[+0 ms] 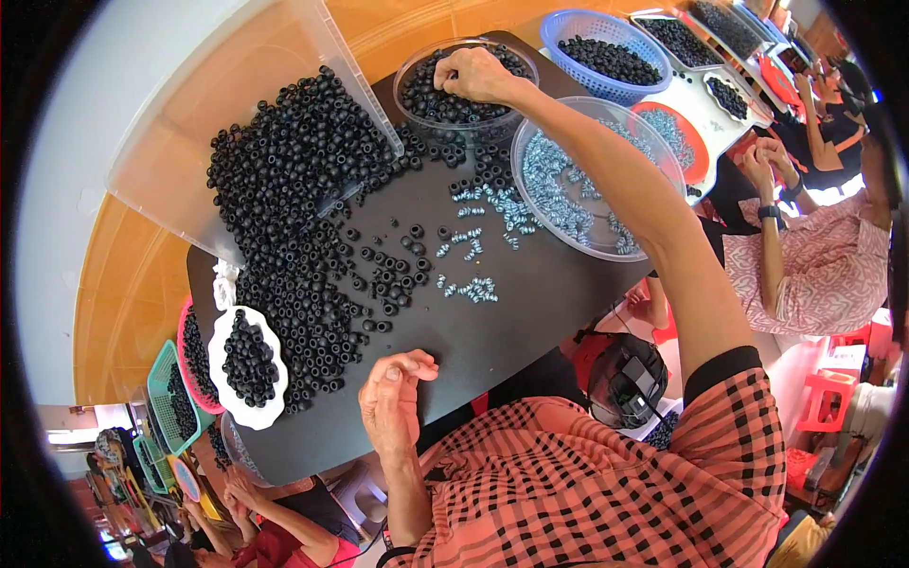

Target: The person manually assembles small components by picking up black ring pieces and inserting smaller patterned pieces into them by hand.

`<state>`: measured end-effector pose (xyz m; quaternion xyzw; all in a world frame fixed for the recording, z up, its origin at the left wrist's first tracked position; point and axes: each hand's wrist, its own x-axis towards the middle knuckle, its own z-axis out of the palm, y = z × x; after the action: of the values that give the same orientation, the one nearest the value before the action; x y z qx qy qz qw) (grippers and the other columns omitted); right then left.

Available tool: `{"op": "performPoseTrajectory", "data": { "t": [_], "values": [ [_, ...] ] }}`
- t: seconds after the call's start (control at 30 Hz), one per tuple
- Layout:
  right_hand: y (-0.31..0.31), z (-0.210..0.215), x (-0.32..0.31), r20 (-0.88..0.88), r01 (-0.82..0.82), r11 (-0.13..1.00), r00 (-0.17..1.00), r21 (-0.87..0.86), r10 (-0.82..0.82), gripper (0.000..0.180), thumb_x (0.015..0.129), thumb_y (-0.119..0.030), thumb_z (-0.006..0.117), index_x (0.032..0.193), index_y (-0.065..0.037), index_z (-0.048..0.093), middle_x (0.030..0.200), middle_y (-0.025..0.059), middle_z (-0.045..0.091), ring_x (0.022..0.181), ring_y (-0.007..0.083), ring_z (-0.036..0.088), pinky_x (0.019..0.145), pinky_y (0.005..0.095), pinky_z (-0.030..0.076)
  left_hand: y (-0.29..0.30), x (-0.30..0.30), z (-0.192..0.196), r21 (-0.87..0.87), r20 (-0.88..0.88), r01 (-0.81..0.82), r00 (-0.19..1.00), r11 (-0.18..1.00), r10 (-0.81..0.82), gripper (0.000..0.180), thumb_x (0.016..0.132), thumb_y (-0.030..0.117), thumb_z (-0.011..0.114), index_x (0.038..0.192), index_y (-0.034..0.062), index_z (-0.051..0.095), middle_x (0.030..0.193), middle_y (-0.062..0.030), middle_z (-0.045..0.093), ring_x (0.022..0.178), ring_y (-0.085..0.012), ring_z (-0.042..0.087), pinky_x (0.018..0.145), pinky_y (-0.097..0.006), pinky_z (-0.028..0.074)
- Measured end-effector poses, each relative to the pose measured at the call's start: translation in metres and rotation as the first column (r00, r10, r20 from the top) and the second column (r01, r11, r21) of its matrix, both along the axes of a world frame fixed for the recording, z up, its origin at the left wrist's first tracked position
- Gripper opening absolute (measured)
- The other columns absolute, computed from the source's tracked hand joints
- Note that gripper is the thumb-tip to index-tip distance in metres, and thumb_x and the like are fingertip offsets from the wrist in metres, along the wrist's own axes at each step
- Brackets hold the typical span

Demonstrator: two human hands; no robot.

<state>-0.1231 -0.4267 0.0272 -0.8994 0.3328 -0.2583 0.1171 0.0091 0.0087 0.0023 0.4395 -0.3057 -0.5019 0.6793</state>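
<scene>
Up top, right hand reaching into the clear bowl of black beads, fingers curled down among them, probably pinching a bead or two, though hidden from this angle. Nearer the body, left hand hovering at the desk edge, fingers bent and drawn together toward the thumb; hard to tell whether anything sits between them. Just beyond those left fingers, a thick heap of beads spilling from a tipped clear bin. Left of them, a white scalloped dish holding more beads. Between both sets of fingers, loose screws scattered on the dark surface. Beside the right forearm, a second clear bowl of screws. Past the right fingers, a blue basket with black parts. Off to the right, another person's patterned sleeve.
</scene>
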Motion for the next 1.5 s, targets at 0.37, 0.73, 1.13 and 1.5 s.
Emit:
{"op": "performPoseTrajectory", "data": {
  "t": [0.37,0.73,1.13,1.5],
  "values": [
    [0.007,-0.004,0.007,0.035,0.126,0.992,0.991,0.006,-0.126,0.018,0.075,-0.016,0.056,0.085,-0.012,0.071,0.085,0.016,0.068,0.084,0.0357,0.065,0.075,0.0449,0.052,-0.001,-0.004,0.004,-0.001,0.02,-0.017,1.0,1.0,0.017,0.022,0.097,0.014,0.049,0.095,-0.0039,0.061,0.082,-0.0149,0.065,0.095,-0.0263,0.059,0.088,-0.039,0.048],
    [0.058,0.015,-0.013,0.235,0.146,0.983,0.965,-0.109,-0.117,0.025,0.078,-0.02,0.058,0.096,-0.01,0.072,0.098,0.0171,0.066,0.095,0.0344,0.063,0.082,0.0445,0.051,0.001,-0.002,-0.001,-0.037,0.039,0.025,0.999,0.999,-0.023,0.022,0.098,0.014,0.049,0.095,-0.0034,0.062,0.084,-0.0118,0.064,0.095,-0.0239,0.058,0.09,-0.038,0.046],
    [0.216,0.025,0.003,0.611,-0.285,0.927,0.787,0.243,0.081,0.016,0.081,-0.009,0.058,0.089,0.0,0.069,0.066,0.009,0.065,0.059,0.0091,0.06,0.056,0.026,0.047,0.001,-0.003,-0.006,-0.071,0.134,0.041,0.991,0.997,-0.031,0.021,0.097,0.012,0.048,0.097,-0.0022,0.063,0.083,-0.0098,0.067,0.094,-0.0176,0.058,0.091,-0.033,0.045],
    [0.277,0.002,-0.003,0.462,-0.328,0.841,0.88,0.43,0.107,0.014,0.085,-0.004,0.059,0.096,-0.002,0.068,0.075,0.0061,0.067,0.064,0.01,0.061,0.058,0.0271,0.048,0.003,-0.004,0.0,0.001,0.247,0.045,0.968,0.999,-0.043,0.019,0.097,0.012,0.049,0.097,-0.0015,0.062,0.083,-0.0092,0.065,0.097,-0.02,0.058,0.092,-0.036,0.045]
  ]
}}
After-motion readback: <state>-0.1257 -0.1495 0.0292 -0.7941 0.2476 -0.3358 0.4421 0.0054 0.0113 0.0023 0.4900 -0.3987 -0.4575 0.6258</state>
